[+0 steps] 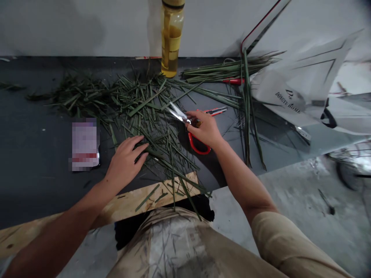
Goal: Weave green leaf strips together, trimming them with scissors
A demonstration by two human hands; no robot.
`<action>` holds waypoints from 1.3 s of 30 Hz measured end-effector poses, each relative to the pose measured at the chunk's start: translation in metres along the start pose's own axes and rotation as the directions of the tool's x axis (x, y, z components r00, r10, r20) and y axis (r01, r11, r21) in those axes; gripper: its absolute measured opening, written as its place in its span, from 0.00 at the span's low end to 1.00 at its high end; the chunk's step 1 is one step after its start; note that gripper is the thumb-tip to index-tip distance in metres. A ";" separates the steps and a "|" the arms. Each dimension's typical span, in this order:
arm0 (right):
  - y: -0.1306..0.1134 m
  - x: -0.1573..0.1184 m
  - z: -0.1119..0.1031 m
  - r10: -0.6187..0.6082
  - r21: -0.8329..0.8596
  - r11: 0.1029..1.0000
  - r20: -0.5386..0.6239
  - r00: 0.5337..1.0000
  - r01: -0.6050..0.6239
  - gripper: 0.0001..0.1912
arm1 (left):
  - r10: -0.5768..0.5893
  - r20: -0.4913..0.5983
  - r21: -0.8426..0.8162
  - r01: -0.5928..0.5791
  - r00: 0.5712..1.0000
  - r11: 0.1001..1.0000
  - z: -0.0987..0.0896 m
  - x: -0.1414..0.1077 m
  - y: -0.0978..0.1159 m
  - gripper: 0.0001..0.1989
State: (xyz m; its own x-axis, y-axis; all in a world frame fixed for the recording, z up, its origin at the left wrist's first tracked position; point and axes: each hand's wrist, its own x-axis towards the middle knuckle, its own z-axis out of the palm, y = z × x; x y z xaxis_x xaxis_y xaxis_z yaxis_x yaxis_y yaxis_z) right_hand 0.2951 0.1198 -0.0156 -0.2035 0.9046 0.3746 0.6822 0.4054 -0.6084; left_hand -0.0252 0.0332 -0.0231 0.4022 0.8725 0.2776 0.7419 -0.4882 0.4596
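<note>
My right hand (205, 129) grips a pair of scissors (199, 146) with red handles near the pivot, the blades pointing up and left toward the cut green leaf strips. My left hand (127, 159) lies palm down with its fingers somewhat apart, touching the near side of the loose pile of leaf strips (146, 92). Some strips (166, 148) are scattered between the two hands, and several hang over the table's near edge. Just beyond my right hand lies a red-and-black utility knife (216, 111).
A phone (84, 144), its screen blurred, lies left of my left hand. Behind the pile stands a bottle of yellow liquid (171, 42). Long uncut leaves (214, 72) lie at the back right beside a white printed bag (290, 92). A wooden board (116, 204) runs along the near edge.
</note>
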 end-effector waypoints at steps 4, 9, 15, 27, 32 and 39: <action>0.000 0.001 -0.001 -0.055 -0.064 0.996 -0.019 0.998 0.054 0.13 | 0.022 0.018 0.010 -0.022 1.000 1.000 0.002 0.000 0.001 0.18; 0.036 0.007 -0.025 0.228 -0.390 0.861 -0.280 0.933 -0.327 0.23 | 0.004 0.011 0.018 -0.004 1.000 1.000 0.003 0.000 0.001 0.17; 0.102 0.009 -0.069 0.585 -0.406 0.529 -0.461 0.667 -0.745 0.45 | 0.034 0.020 0.056 -0.035 0.999 0.998 0.002 0.001 0.000 0.17; 0.084 0.010 -0.069 0.422 -0.331 0.725 -0.481 0.768 -0.605 0.21 | 0.004 0.022 -0.036 -0.003 1.000 0.999 0.005 0.001 -0.002 0.15; 0.011 -0.002 -0.076 0.115 -0.359 0.846 -0.599 0.793 -0.394 0.14 | -0.008 0.039 -0.045 0.010 0.999 0.999 0.005 0.000 0.001 0.15; -0.047 -0.014 -0.019 -0.148 -0.260 0.961 -0.177 0.973 0.099 0.04 | -0.371 -0.045 -0.539 0.291 0.927 0.790 -0.005 0.003 0.014 0.17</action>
State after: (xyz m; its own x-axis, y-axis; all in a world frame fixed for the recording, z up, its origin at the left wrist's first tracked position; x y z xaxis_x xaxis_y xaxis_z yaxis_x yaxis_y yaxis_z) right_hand 0.2799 0.0854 0.0209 -0.1748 0.7966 0.5787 0.8175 0.4449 -0.3656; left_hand -0.0165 0.0287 -0.0114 0.0735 0.9895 0.1242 0.4142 -0.1436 0.8988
